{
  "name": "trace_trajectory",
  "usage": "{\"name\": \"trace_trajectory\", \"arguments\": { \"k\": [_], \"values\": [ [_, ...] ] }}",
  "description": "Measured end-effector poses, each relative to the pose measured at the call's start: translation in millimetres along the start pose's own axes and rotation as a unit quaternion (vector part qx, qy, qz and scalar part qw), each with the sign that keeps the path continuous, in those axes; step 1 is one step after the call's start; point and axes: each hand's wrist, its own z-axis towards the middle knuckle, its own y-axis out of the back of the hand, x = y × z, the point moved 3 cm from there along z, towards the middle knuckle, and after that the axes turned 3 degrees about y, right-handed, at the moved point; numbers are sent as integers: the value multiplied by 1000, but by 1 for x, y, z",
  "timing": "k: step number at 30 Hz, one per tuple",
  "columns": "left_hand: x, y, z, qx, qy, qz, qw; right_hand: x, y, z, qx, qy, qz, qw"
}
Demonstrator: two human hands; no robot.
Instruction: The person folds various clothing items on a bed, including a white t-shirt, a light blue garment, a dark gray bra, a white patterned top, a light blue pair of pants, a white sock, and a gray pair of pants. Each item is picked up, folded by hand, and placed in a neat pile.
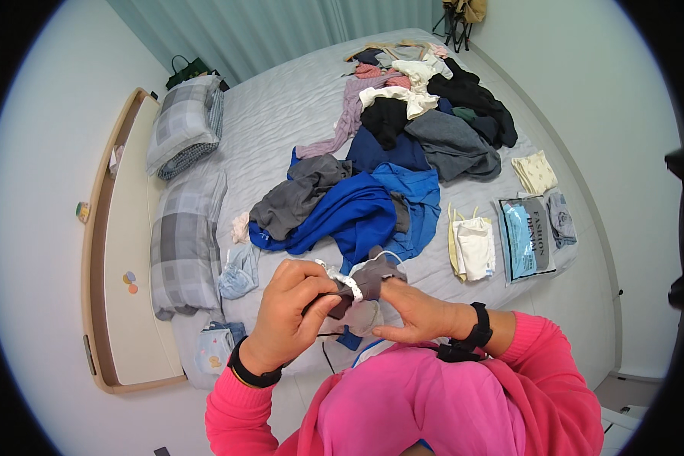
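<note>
My left hand [299, 313] pinches a small dark grey-brown cloth piece [370, 279] with a white speckled band between thumb and fingers. Against the far side of the same piece lies my right hand [413, 310], some of its fingers hidden by the fabric; whether it grips is unclear. A thin white loop stands up from the cloth. Beyond both hands, a royal blue garment [347, 214] is heaped with a grey garment [308, 194] and a lighter blue shirt [419, 199] on the bed.
More clothes, among them a dark grey garment [456, 142] and black ones [473, 97], pile up farther back. Folded white cloth [474, 245] and a clear plastic clothing bag [527, 239] lie at the right. Plaid pillows [188, 245] line the headboard [137, 256] at the left.
</note>
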Motion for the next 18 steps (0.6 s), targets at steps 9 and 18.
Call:
{"name": "trace_trajectory", "arguments": {
  "k": [9,18],
  "values": [
    [-1,-21,-25,119,150,-181,965,-81,-19,-7,1,-269,146,952],
    [-11,-70,-42,295,43,-251,921,-70,42,1,-177,-78,-46,980]
  ]
}}
